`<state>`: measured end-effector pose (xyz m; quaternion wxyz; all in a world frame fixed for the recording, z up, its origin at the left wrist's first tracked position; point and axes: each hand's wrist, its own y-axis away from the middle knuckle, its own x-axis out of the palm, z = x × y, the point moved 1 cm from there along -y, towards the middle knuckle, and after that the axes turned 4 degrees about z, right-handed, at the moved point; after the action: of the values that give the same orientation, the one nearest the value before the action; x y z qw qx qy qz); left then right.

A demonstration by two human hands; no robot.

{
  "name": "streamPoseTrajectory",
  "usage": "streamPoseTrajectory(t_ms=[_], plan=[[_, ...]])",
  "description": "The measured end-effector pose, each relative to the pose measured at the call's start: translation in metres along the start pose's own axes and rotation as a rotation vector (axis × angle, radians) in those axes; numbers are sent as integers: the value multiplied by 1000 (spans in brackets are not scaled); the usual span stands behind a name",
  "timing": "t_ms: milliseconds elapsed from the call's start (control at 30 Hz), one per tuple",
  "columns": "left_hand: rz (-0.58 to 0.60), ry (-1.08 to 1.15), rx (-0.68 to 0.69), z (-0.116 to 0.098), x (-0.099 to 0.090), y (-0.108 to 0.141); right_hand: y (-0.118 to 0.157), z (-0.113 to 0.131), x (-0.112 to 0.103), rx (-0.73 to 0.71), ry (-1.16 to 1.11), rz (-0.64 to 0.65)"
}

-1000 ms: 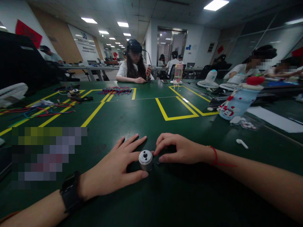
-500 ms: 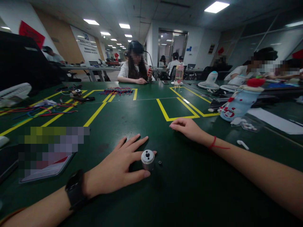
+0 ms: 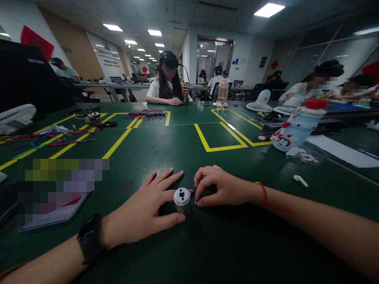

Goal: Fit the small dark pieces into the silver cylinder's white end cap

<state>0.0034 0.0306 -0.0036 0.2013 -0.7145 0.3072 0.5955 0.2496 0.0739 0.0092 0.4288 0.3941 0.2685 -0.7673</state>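
A: Nearest first?

B: Black wristwatch (image 3: 91,238), then the left hand (image 3: 139,211), back upward, low over the green counter (image 3: 213,248). Fingers clamped around the lower sides of the metal cylinder (image 3: 182,205), the outer three spread apart.

A: Standing or lying?

B: Upright on the counter, between both hands, pierced end face upward.

A: Heavy?

B: Probably, for so compact a shape. Stiff and smooth too — likely slippery under damp skin, hardly fragile. Best gripped low on opposite sides of the wall, clear of the holes on top. Could tip or roll after a careless knock.

A: And just beside?

B: Right hand (image 3: 226,188), fingers pinched together on a small dark ring (image 3: 196,202), just above or on the counter; can't tell which. Looks hard and nearly weightless, easy to flick away or lose. Best taken by the outer rim, with fingertips only and a light squeeze.

A: Farther out?

B: White earbud (image 3: 301,181) past the right wrist, then yellow tape lines (image 3: 226,148) and a pale blue bottle (image 3: 299,128). Beyond, a tangle of thin wires (image 3: 145,114) — soft, springy, apt to snag. At the far edge, a seated person (image 3: 162,88) in a dark headset.
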Motion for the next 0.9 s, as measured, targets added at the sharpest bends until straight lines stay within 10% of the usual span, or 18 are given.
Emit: streamPoseTrajectory(t_ms=[300, 567, 900], plan=[[-25, 24, 7, 0, 2, 4, -10, 33, 1, -40, -227, -340], [-40, 23, 18, 0, 1, 7, -17, 53, 8, -57, -157, -387], [-27, 44, 10, 0, -3, 6, -13, 9, -5, 196, -367, -487]])
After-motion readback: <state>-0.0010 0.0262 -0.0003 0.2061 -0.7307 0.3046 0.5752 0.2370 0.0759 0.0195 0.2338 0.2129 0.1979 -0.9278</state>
